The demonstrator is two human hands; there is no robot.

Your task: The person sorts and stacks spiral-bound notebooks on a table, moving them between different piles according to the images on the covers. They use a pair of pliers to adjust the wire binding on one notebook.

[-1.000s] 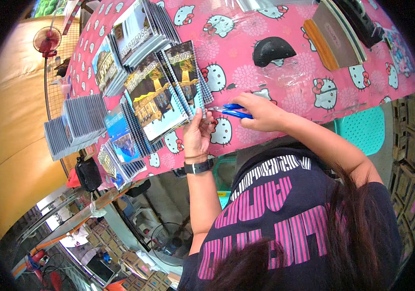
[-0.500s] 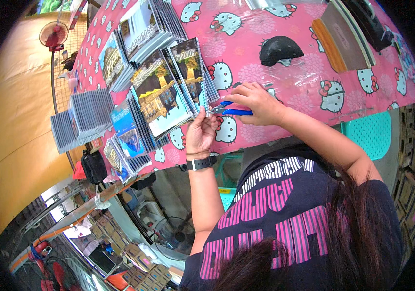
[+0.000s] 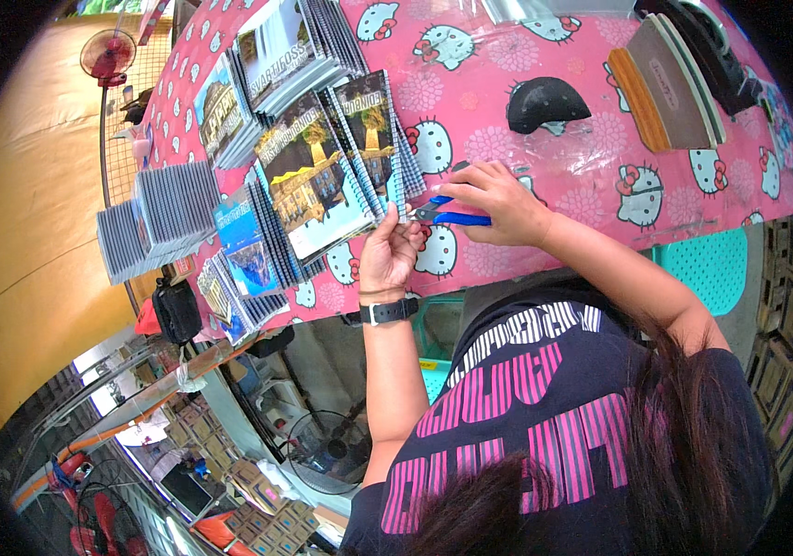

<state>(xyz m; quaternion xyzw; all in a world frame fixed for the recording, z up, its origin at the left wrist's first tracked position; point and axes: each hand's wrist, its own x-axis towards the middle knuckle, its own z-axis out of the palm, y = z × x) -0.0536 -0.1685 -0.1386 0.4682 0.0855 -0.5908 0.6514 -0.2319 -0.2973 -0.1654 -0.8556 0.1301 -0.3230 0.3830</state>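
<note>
My right hand (image 3: 510, 208) is closed around a pair of blue-handled cutting pliers (image 3: 464, 220). The pliers' jaws point left, at the lower corner of a spiral-bound notebook (image 3: 366, 125) with a dark night-scene cover. Thumb and fingers of my left hand (image 3: 390, 261), with a black watch on its wrist, pinch that same corner, where the coil ends. The jaws sit right by my left fingertips; whether they touch the wire is too small to tell. Beside it lies a stack of similar notebooks (image 3: 302, 204) with yellow awnings on the cover.
More notebook stacks stand left: waterfall covers (image 3: 276, 46), blue covers (image 3: 253, 264), and a fanned grey pile (image 3: 174, 213) at the table edge. On the pink patterned tablecloth (image 3: 591, 195) lie a black half-round object (image 3: 547, 105) and a brown board-like block (image 3: 660, 83). A turquoise stool (image 3: 707, 269) stands right.
The whole view has shifted slightly, so the table items appear a little further right. Both hands keep their places at the notebook's corner, with the pliers still in my right hand.
</note>
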